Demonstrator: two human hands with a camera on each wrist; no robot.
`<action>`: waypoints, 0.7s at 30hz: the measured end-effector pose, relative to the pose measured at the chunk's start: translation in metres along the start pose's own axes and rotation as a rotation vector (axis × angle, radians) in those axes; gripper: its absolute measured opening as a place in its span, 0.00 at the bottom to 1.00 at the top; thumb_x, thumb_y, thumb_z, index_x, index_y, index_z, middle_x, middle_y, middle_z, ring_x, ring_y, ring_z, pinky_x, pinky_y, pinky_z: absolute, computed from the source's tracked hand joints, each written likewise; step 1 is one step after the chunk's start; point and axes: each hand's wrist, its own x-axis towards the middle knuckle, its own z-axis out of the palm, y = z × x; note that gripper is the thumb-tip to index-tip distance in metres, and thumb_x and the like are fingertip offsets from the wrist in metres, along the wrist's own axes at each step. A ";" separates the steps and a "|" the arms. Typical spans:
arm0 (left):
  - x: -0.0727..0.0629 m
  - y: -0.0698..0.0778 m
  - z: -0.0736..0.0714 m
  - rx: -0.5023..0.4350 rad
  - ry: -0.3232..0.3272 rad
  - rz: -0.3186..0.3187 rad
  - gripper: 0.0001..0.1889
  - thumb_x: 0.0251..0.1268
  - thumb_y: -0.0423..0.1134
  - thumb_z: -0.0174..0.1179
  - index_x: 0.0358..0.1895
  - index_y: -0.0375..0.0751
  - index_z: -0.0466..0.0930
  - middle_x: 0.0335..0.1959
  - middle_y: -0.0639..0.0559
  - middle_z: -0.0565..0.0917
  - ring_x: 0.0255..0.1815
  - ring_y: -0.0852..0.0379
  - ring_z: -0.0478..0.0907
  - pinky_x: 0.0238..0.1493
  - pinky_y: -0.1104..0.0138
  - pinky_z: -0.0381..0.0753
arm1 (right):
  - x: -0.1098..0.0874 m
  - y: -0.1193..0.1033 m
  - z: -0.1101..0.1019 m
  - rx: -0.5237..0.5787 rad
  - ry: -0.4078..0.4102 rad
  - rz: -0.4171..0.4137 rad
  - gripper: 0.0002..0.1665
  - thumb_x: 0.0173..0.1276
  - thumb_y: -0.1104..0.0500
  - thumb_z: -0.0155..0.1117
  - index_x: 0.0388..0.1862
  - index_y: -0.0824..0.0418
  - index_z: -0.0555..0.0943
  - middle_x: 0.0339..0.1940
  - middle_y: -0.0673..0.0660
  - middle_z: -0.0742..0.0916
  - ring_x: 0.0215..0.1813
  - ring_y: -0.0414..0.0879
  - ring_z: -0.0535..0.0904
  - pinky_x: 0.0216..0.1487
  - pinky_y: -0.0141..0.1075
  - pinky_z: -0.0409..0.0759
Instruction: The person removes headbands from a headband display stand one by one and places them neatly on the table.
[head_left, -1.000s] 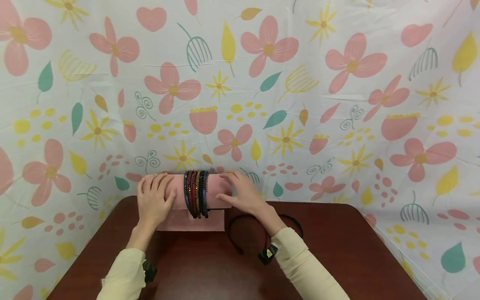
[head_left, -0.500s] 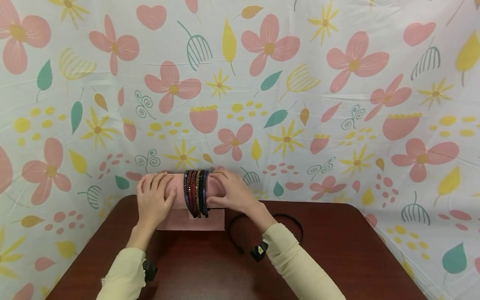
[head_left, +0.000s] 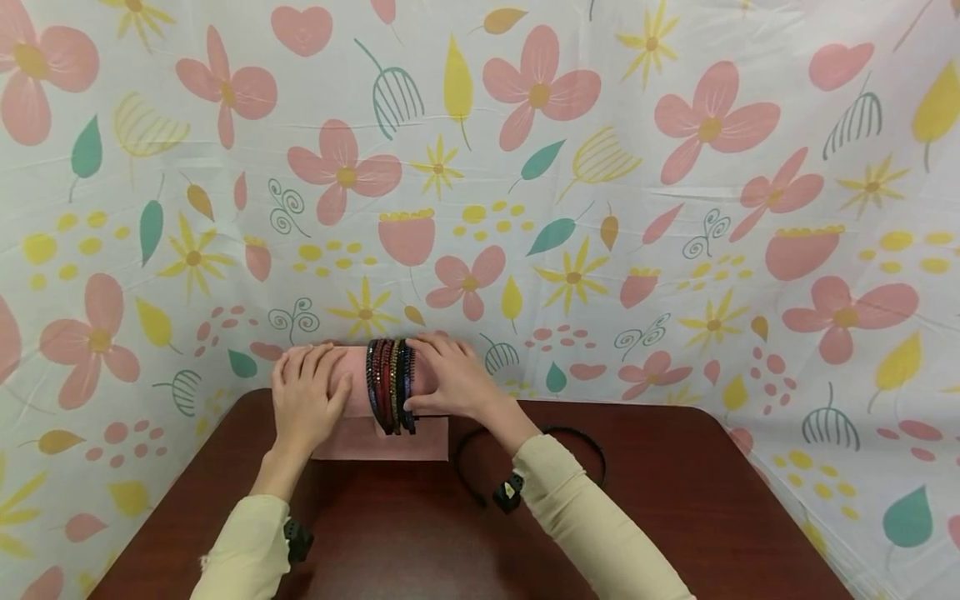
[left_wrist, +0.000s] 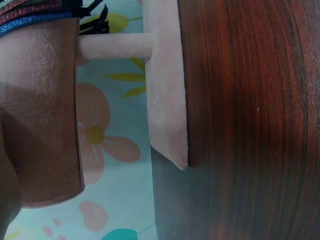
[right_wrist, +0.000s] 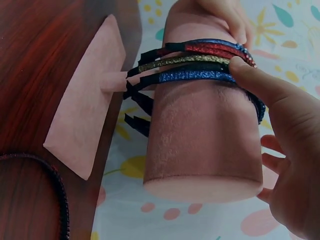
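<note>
A pink plush headband stand [head_left: 357, 383] has a horizontal roll on a short post above a flat base [head_left: 416, 446]. Several sparkly headbands [head_left: 385, 383], in blue, red, gold and black, hang around the roll's middle. On the roll's left end my left hand [head_left: 303, 400] holds on, fingers over the top and thumb in front. My right hand [head_left: 450, 383] reaches the rightmost headbands, its fingers over the far side. In the right wrist view its thumb presses a black headband [right_wrist: 202, 67] between the gold one and the blue one [right_wrist: 195, 76]. Its index fingertip is hidden there.
One dark headband [head_left: 602, 458] lies on the brown table [head_left: 637, 517], right of the stand. Behind the table's back edge hangs a floral curtain [head_left: 480, 208].
My right hand has slid left along the roll from its right end to the headbands, and the thumb now touches them. The left hand and the stand stay in place.
</note>
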 end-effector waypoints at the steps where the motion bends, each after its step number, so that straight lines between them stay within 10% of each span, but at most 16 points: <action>1: 0.000 0.000 0.000 -0.002 0.000 0.001 0.25 0.69 0.55 0.46 0.59 0.46 0.79 0.61 0.43 0.78 0.64 0.39 0.68 0.71 0.40 0.53 | 0.000 -0.001 0.001 -0.013 -0.006 0.002 0.58 0.55 0.30 0.70 0.79 0.48 0.58 0.78 0.54 0.67 0.77 0.51 0.63 0.76 0.55 0.59; 21: 0.000 0.001 0.000 -0.012 0.018 -0.001 0.25 0.68 0.56 0.47 0.58 0.46 0.80 0.60 0.43 0.79 0.64 0.39 0.69 0.71 0.40 0.53 | 0.012 -0.003 0.014 -0.123 -0.012 0.030 0.68 0.43 0.25 0.74 0.78 0.49 0.57 0.79 0.53 0.66 0.79 0.53 0.59 0.73 0.60 0.59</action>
